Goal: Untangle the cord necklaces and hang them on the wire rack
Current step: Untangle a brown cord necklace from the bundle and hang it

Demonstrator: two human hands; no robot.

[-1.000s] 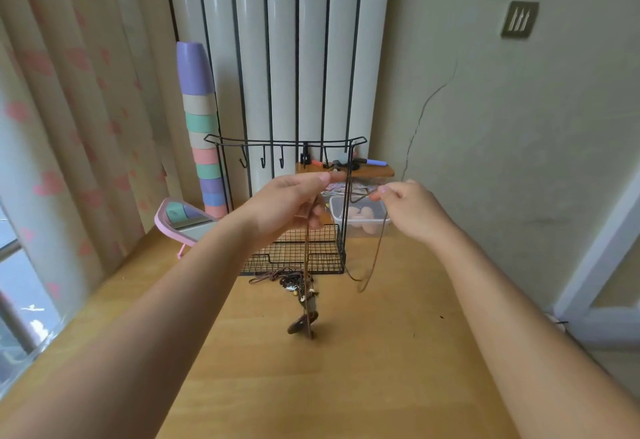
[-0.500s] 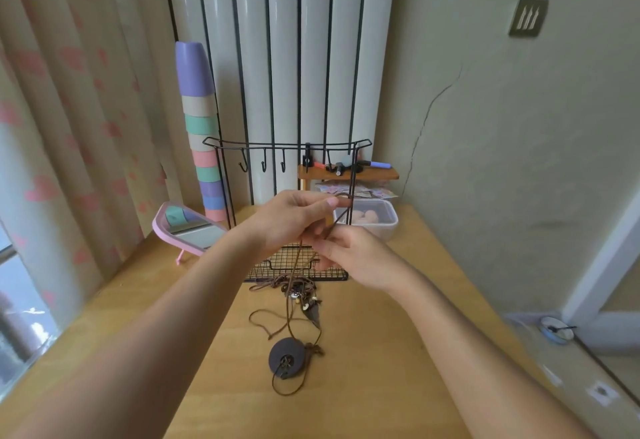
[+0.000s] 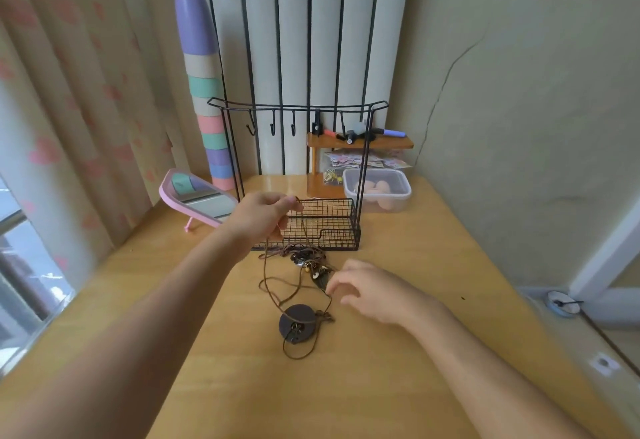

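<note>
Necklaces (image 3: 308, 263) lie in a knot on the surface (image 3: 398, 386), just in front of the rack (image 3: 325, 216). None hangs on the hooks (image 3: 273, 126) yet, so I think most of the job is left: pull each cord free, then hang it. The bunch runs long from the rack toward the person, with the round pendant (image 3: 298, 322) at the near end. One cord goes up to the left hand (image 3: 265, 216), whose grip pinches it. The right hand (image 3: 370, 288) curls by a dark pendant (image 3: 321, 279). I cannot tell if its grip holds it.

wooden table (image 3: 398, 352), wire rack (image 3: 322, 223), necklaces (image 3: 304, 286), mirror (image 3: 199, 197)
</note>
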